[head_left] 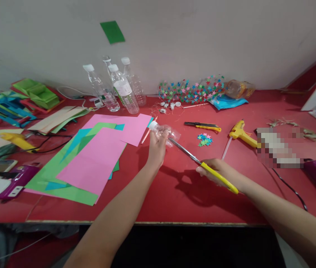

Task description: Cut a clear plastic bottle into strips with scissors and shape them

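My left hand (158,147) is closed around a clear plastic bottle top (173,134) with a white cap, tilted with the cap toward the upper left. Yellow-handled scissors (186,150) are in my right hand (216,172), its fingers wrapped round the handles. The long metal blades point up and left and reach the plastic beside my left hand; whether they touch it I cannot tell. Beyond my hands lie a yellow box cutter (202,126) and a small heap of coloured paper stars (205,140).
Coloured paper sheets (91,160) spread over the left of the red table (158,201). Several water bottles (124,89) stand by the wall, near a star-covered clear bottle (191,89). At right, a yellow glue gun (242,134) trails a cord. Purple extension sockets (18,182) sit left.
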`<state>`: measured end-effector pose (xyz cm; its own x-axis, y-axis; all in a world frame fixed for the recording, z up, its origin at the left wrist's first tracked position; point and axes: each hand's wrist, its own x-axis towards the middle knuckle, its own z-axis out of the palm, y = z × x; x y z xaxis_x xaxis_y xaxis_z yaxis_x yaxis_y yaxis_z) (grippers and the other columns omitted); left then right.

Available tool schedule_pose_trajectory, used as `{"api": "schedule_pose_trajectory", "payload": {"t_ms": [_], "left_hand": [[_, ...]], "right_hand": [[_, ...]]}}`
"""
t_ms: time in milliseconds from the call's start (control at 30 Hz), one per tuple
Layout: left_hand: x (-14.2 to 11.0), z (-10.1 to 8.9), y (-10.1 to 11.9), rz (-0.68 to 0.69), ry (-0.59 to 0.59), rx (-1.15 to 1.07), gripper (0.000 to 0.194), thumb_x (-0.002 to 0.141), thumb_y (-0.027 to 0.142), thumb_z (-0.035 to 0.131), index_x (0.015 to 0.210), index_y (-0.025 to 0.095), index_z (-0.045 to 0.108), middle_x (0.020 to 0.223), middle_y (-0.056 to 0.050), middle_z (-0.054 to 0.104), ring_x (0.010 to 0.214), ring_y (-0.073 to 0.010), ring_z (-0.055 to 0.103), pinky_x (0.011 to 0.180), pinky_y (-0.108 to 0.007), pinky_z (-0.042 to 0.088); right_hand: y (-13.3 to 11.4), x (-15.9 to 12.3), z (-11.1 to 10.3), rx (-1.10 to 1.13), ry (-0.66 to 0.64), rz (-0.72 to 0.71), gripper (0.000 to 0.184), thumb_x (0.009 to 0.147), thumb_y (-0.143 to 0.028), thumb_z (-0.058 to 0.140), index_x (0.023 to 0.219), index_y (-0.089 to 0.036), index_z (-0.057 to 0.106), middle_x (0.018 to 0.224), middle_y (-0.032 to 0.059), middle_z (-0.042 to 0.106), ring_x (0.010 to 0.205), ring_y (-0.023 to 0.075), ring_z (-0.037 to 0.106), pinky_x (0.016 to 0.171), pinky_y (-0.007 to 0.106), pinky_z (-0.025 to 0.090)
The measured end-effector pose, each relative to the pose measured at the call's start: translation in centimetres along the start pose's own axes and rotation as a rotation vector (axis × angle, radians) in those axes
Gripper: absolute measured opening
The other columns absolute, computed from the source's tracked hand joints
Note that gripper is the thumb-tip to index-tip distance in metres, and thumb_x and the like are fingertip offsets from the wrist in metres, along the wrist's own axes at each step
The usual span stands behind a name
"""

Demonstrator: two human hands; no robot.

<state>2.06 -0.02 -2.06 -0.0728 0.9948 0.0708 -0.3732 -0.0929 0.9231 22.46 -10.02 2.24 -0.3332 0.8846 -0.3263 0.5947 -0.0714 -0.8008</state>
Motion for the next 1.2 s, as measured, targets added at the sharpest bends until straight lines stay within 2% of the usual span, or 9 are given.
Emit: {"api": "schedule_pose_trajectory", "payload": {"t_ms": [100,267,400,500,667,967,1100,1200], "left_hand": [[0.1,0.0,-0.1,0.072,0.04,0.04,0.03,0.08,0.037,0.07,0.103,0.023,0.056,0.106,-0.005,0.065,0.105,-0.0205,0.063,0.09,-0.034,0.05],[0.3,-0.2,0.1,0.118,0.039,0.097,0.027,0.082,0.036,0.068,0.103,0.023,0.056,0.102,-0.004,0.065,0.099,-0.0184,0.063,0.092,-0.033,0.048],[0.2,-0.1,0.8,0.174,-0.042,0.154,0.029,0.08,0.036,0.072,0.1,0.023,0.056,0.102,-0.004,0.065,0.098,-0.0184,0.062,0.095,-0.033,0.045],[-0.2,0.1,1.2,0.163,-0.106,0.145,0.034,0.077,0.041,0.074,0.098,0.023,0.055,0.1,-0.004,0.064,0.098,-0.0207,0.062,0.094,-0.035,0.045],[-0.4,0.3,1.4,0.162,-0.064,0.146,0.037,0.075,0.039,0.076,0.101,0.023,0.054,0.1,-0.004,0.063,0.099,-0.0216,0.061,0.097,-0.034,0.044],[-0.2,0.2,1.2,0.192,-0.088,0.156,0.034,0.079,0.042,0.072,0.102,0.024,0.054,0.101,-0.004,0.063,0.1,-0.0206,0.062,0.097,-0.035,0.044],[-0.3,0.2,0.9,0.267,-0.139,0.208,0.035,0.08,0.046,0.07,0.102,0.023,0.054,0.103,-0.006,0.063,0.099,-0.0206,0.061,0.097,-0.036,0.045],[-0.1,0.0,0.4,0.303,-0.184,0.236,0.042,0.081,0.053,0.066,0.106,0.023,0.052,0.104,-0.007,0.062,0.099,-0.0216,0.062,0.096,-0.039,0.047]], "right_hand": [[0.1,0.0,0.2,0.004,0.014,0.006,0.047,0.084,-0.063,0.056,0.067,-0.02,0.047,0.054,-0.0052,0.039,0.047,0.0082,0.036,0.044,0.023,0.027],[0.9,0.2,0.6,0.031,0.01,0.013,0.048,0.083,-0.066,0.054,0.07,-0.02,0.05,0.052,-0.0056,0.04,0.044,0.0088,0.038,0.043,0.024,0.028],[1.1,0.2,0.6,-0.008,0.008,-0.014,0.049,0.084,-0.067,0.053,0.075,-0.019,0.053,0.057,-0.0037,0.047,0.047,0.0096,0.042,0.045,0.023,0.03],[0.8,0.0,0.5,-0.031,0.013,-0.027,0.05,0.085,-0.068,0.051,0.074,-0.019,0.052,0.057,-0.0037,0.046,0.049,0.0097,0.041,0.046,0.023,0.03],[0.6,0.1,0.8,0.01,0.021,-0.049,0.052,0.085,-0.069,0.049,0.069,-0.02,0.046,0.056,-0.0049,0.041,0.049,0.0088,0.037,0.045,0.023,0.027],[0.8,0.3,1.5,0.041,0.036,-0.026,0.053,0.082,-0.07,0.052,0.067,-0.02,0.046,0.054,-0.005,0.039,0.046,0.0082,0.036,0.044,0.023,0.027],[0.1,0.0,1.2,0.054,0.016,-0.032,0.052,0.084,-0.069,0.05,0.07,-0.019,0.047,0.057,-0.0035,0.044,0.047,0.0085,0.039,0.044,0.022,0.029],[0.0,0.0,1.3,0.079,0.026,-0.04,0.052,0.084,-0.069,0.049,0.069,-0.02,0.046,0.057,-0.0041,0.043,0.047,0.0085,0.039,0.044,0.022,0.028]]}}
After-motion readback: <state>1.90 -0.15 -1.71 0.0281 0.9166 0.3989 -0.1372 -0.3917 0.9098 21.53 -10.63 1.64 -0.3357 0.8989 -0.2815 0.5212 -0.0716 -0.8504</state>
